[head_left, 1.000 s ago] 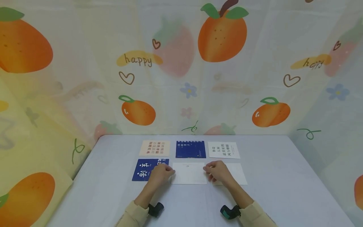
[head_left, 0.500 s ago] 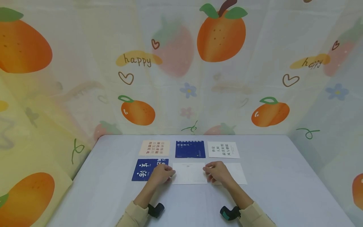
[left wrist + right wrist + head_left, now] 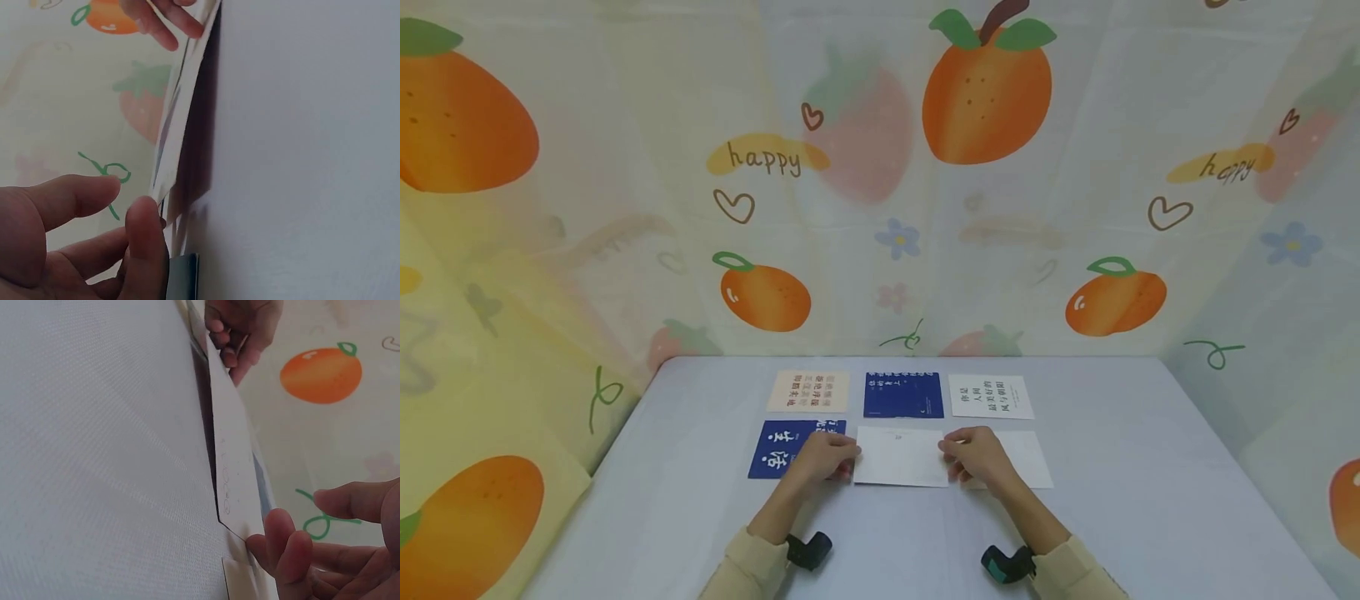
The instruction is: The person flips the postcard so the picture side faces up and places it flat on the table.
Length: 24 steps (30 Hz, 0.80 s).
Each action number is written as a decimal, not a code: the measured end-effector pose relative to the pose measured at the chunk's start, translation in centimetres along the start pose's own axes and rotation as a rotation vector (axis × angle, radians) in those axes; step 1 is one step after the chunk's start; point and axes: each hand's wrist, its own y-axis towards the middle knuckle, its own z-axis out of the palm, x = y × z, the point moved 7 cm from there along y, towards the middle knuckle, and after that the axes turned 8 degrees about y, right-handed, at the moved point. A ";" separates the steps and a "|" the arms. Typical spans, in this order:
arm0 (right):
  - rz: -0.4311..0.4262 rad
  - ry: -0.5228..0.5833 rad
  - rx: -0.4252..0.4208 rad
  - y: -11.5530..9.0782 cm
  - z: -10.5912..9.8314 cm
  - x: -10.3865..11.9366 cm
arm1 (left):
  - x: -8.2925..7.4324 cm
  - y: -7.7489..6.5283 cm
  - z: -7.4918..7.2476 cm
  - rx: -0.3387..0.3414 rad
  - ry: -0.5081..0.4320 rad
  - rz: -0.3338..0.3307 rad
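Note:
A white card (image 3: pixel 901 457) with small faint print at its top sits in the near row, raised a little off the table and tilted, a dark shadow under it in both wrist views. My left hand (image 3: pixel 822 454) holds its left edge with curled fingers, above part of a blue card (image 3: pixel 778 450) with white characters. On the right edge, my right hand (image 3: pixel 979 454) has its fingertips at the corner; a finger (image 3: pixel 257 545) touches it there. Behind that hand lies another white card (image 3: pixel 1028 460), partly covered. Exact finger contact on the left is hard to make out.
Along the far row lie a cream card (image 3: pixel 808 392) with reddish print, a dark blue card (image 3: pixel 903 394) and a white card (image 3: pixel 992 396) with dark characters. The white table (image 3: pixel 1150 500) meets a fruit-printed curtain (image 3: pixel 880 250) at the back and sides.
The middle white card has risen slightly at its far edge and now tilts. My left hand has shifted slightly left; my right hand has hardly moved.

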 end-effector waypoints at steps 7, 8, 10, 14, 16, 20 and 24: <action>-0.006 0.019 -0.003 0.0 0.1 0.1 | -0.7 0.1 0.0 -0.025 0.158 0.068; -0.005 0.017 -0.003 0.0 0.1 0.1 | -0.8 0.1 -0.1 -0.027 0.178 0.068; -0.005 0.018 -0.003 0.0 0.1 0.0 | -0.8 0.1 -0.2 -0.034 0.207 0.061; 0.005 0.005 -0.007 0.1 -0.2 -0.1 | -0.9 0.2 -0.3 -0.031 0.226 0.047; 0.008 -0.007 -0.003 0.1 -0.3 -0.1 | -0.9 0.3 -0.4 -0.029 0.234 0.049; 0.009 -0.032 0.005 0.1 -0.4 0.0 | -0.7 0.7 -0.7 -0.022 0.209 0.043; 0.014 -0.040 0.015 0.2 -0.1 -0.2 | -0.6 0.9 -0.8 -0.021 0.197 0.033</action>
